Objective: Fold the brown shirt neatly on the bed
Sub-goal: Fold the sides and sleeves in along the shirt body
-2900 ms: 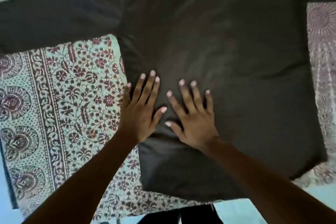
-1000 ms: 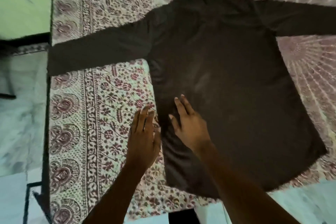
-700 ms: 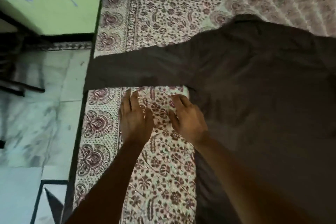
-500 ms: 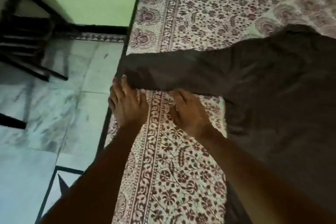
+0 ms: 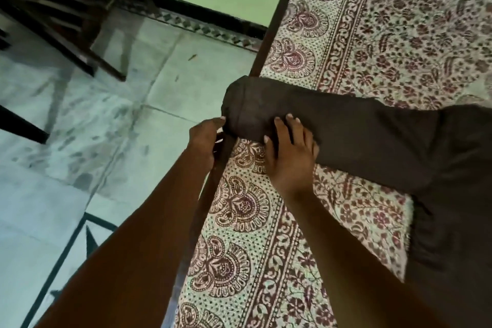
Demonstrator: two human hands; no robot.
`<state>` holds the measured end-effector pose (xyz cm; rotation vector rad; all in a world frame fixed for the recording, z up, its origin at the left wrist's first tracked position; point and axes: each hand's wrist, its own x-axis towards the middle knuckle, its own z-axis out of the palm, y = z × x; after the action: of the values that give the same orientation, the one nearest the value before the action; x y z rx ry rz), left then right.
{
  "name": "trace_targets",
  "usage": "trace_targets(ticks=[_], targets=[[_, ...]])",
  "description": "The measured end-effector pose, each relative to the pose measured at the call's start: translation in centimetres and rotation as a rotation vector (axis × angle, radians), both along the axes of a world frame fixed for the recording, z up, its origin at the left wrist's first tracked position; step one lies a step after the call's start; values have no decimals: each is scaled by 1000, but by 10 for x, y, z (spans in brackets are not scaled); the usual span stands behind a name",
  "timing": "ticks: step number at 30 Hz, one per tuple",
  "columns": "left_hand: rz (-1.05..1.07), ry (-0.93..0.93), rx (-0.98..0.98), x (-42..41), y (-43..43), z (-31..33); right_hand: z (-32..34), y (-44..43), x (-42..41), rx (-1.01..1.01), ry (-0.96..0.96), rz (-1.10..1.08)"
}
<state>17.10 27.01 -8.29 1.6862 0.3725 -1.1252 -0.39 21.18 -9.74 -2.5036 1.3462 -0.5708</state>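
Fingers (image 5: 288, 126) now around brown shirt (image 5: 386, 141) cuff (image 5: 241, 106)

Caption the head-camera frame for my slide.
Left hand at the cuff, right hand holding the brown shirt's sleeve at the edge of the printed bedspread.

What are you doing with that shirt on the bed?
A person is folding a brown shirt that lies on the patterned bedspread. Both hands are at the end of one long sleeve, which reaches the bed's edge. The left hand pinches the cuff, and the right hand grips the sleeve just beside it. The sleeve is stretched out, not yet folded in.
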Motion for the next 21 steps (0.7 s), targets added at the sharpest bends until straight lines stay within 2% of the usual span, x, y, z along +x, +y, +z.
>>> trace_targets(ticks=[3,6,9,11,14,15,18,21], targets=[[219,38,-200,9,-11,-11,-6,0,1,-37,5,-12],[325,133,-426,19,-22,-3,-9,0,2,-33,33,-9],[338,14,-518,5,-36,25,-8,-3,1,27,-1,-7],[170,-240,-507,-13,-45,48,1,-12,0,119,-129,-24],[-236,-782,-489,-43,-46,58,36,-33,-1,546,-725,-281],[-363,-920,-482,-54,-45,55,51,-41,-3,662,-850,-413],[-742,-1181,-494,-94,-41,49,79,-69,-27,875,-897,-663],[-1141,-1381,-512,-135,-35,39,88,-92,-70,1137,-852,-758]])
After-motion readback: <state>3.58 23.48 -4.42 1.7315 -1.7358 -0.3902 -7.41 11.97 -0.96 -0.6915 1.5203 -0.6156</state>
